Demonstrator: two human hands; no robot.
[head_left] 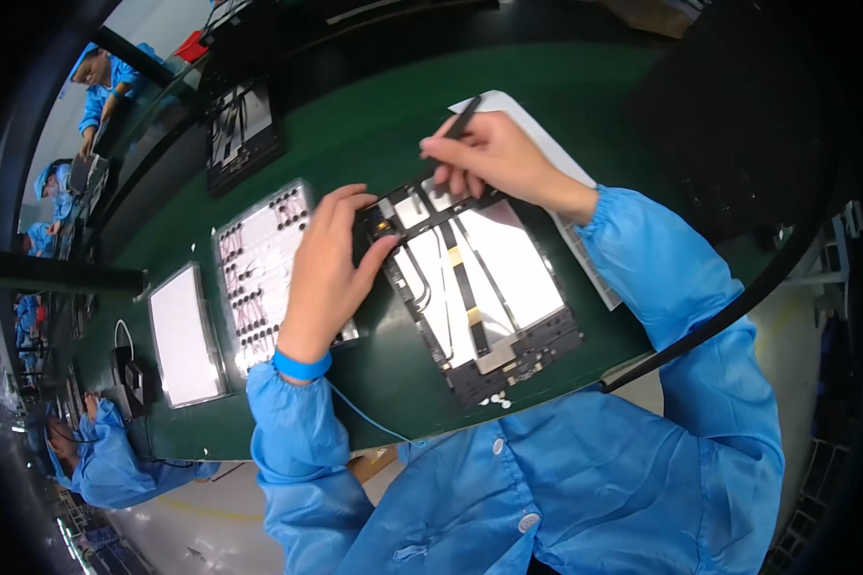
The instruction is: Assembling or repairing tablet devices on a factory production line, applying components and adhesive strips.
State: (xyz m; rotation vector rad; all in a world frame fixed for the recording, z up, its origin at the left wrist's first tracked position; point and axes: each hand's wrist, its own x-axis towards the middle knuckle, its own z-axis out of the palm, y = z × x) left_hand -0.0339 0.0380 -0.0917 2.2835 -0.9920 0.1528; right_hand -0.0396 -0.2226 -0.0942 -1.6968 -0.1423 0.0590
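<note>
An opened tablet (479, 278) lies at a slant on the green bench in front of me, its black frame, silvery inside, dark strips and boards uncovered. My left hand (331, 259) steadies its far left corner, thumb on one side and fingers on the other, with a blue band on the wrist. Over the tablet's far edge, my right hand (494, 158) is closed around slim black tweezers (465, 117). Their lower tips are hard to make out against the dark frame.
Left of the tablet is a clear tray (264, 259) with many small black parts, then a white-topped flat stack (184, 335). Another opened tablet (243, 134) sits farther back. A white sheet (532, 134) lies under my right forearm. Small white bits (496, 400) rest near the front edge. Co-workers sit at left.
</note>
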